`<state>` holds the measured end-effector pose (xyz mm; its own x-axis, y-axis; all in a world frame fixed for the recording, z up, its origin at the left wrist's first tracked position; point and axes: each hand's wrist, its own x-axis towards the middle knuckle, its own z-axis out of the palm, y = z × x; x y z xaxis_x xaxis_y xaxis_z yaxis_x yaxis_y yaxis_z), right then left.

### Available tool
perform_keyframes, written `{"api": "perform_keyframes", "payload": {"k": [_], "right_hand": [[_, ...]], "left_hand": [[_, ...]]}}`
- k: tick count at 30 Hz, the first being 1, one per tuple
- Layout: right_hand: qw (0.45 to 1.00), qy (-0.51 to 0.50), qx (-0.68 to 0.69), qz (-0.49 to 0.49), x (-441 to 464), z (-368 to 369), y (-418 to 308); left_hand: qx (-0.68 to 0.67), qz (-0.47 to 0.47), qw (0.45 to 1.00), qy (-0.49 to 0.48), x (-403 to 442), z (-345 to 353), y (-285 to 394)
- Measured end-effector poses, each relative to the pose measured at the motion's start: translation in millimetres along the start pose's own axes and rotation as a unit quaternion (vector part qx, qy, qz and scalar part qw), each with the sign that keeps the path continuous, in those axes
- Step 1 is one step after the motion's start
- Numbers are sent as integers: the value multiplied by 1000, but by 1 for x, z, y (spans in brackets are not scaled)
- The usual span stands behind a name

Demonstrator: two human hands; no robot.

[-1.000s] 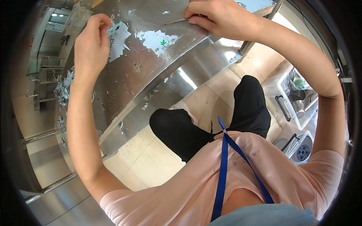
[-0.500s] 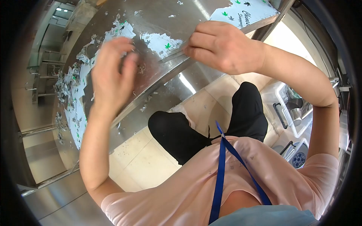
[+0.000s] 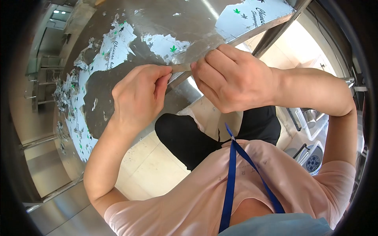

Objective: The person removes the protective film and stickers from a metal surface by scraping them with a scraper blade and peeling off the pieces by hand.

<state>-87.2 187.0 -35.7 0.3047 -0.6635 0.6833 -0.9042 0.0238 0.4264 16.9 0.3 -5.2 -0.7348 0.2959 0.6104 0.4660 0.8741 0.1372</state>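
A narrow greyish strip [image 3: 181, 67], like tape or film, spans the gap between my two hands above the front edge of a metal table [image 3: 153, 23]. Its left end is pinched between thumb and forefinger of my left hand [image 3: 138, 94]. The curled fingers of my right hand [image 3: 240, 76] close on its other end. Behind the strip, a torn patch of white printed film [image 3: 165, 45] with a green leaf clings to the metal. More white film [image 3: 114, 47], ragged at its borders, lies beyond my left hand.
A larger sheet of printed film [image 3: 246, 19] covers the table's far right corner. Crumpled film scraps [image 3: 65, 88] gather along the left side. Below right stand clear plastic bins [image 3: 315, 126] with metal ware inside. My knees are under the table's front edge.
My left hand, blurred earlier, has come right and now pinches the strip. My right hand has moved slightly down, its fingers still closed. The strip now shows stretched between both hands.
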Motion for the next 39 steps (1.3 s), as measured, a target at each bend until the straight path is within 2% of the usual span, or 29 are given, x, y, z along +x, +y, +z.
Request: {"api": "perform_keyframes", "payload": {"k": [9,15,20,23,27,29,32,35,39], "right_hand": [[1000,-24,4,1,1,2,3],[998,-53,5,-18,3,1,8],[996,-75,31,-31,5,6,21],[997,-65,24,-13,4,6,21],[994,-45,96,29,1,13,33],[993,-25,107,41,-2,12,41],[994,-2,113,2,-9,2,41],[997,14,51,-60,-12,-3,32],[999,-2,-14,-41,-18,-13,20]], "left_hand": [[24,73,997,-26,10,-1,-8],[20,85,996,-36,12,-2,-10],[51,56,995,-58,21,-2,-12],[39,36,997,-49,16,-2,-15],[40,-19,998,-33,15,2,-21],[50,-9,998,-35,16,-1,-18],[53,-5,996,-66,15,-5,-7],[31,32,995,-85,12,-8,4],[5,38,998,-45,11,2,2]]}}
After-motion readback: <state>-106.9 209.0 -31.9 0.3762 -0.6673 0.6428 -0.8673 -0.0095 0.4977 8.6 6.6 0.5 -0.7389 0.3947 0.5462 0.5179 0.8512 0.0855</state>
